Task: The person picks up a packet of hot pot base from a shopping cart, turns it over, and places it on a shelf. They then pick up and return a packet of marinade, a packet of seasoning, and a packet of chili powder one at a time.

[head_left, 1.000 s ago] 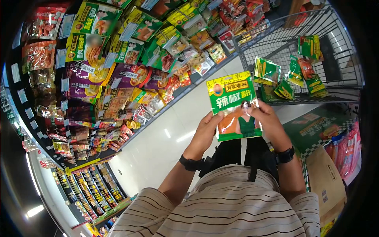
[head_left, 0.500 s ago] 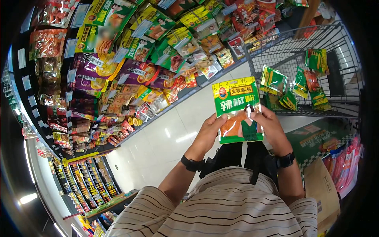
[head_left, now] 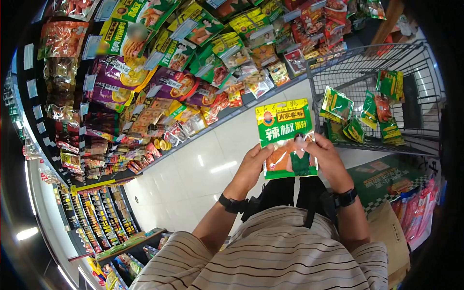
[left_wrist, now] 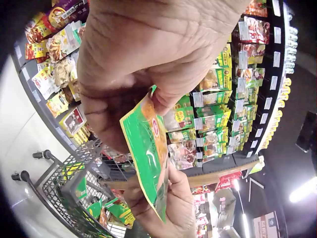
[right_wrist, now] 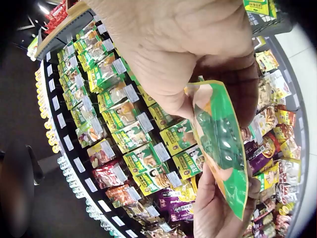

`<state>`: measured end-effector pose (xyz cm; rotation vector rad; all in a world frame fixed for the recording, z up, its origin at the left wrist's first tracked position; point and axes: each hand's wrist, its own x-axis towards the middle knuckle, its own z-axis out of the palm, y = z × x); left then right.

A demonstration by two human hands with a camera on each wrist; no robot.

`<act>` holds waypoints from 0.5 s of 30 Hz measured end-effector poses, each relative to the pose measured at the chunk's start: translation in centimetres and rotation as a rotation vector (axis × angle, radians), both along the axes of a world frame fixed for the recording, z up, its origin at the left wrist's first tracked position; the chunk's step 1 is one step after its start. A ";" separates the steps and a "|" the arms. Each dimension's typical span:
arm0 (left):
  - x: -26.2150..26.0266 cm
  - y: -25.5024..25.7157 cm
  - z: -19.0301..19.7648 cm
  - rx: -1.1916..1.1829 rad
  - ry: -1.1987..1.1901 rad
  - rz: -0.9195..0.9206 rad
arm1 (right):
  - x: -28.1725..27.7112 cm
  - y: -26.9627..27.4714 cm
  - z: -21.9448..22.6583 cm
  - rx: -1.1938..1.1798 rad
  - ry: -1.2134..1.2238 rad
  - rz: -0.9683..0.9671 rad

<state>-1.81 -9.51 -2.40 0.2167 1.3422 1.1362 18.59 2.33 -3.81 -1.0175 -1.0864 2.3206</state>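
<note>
A green and yellow spice packet [head_left: 286,133] with white Chinese characters is held up in front of me over the aisle floor. My left hand [head_left: 253,164] pinches its lower left edge. At the lower right edge my right hand [head_left: 327,157] pinches it, thumb on the front face. In the left wrist view the packet [left_wrist: 146,148] shows edge-on between both hands, and in the right wrist view the packet [right_wrist: 223,144] is seen from its other side. Both wrists wear black bands.
Shelves [head_left: 159,72] packed with hanging seasoning packets run along the left. A wire shopping cart [head_left: 386,101] at the right holds several similar green packets [head_left: 337,104]. A cardboard box [head_left: 394,232] and a display stand sit at lower right. White tiled floor [head_left: 193,179] lies between.
The packet and both hands have stayed together in much the same hold. The view has shifted slightly, so shelves and cart sit a little lower and further right.
</note>
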 end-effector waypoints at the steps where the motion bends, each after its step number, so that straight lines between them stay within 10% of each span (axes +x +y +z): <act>1: 0.1 0.0 -0.1 -0.002 0.004 0.004 | -0.2 -0.1 0.0 -0.001 0.006 -0.010; 15: 1.0 1.0 0.2 -0.006 0.017 0.005 | 1.0 0.6 -0.4 -0.068 0.024 -0.010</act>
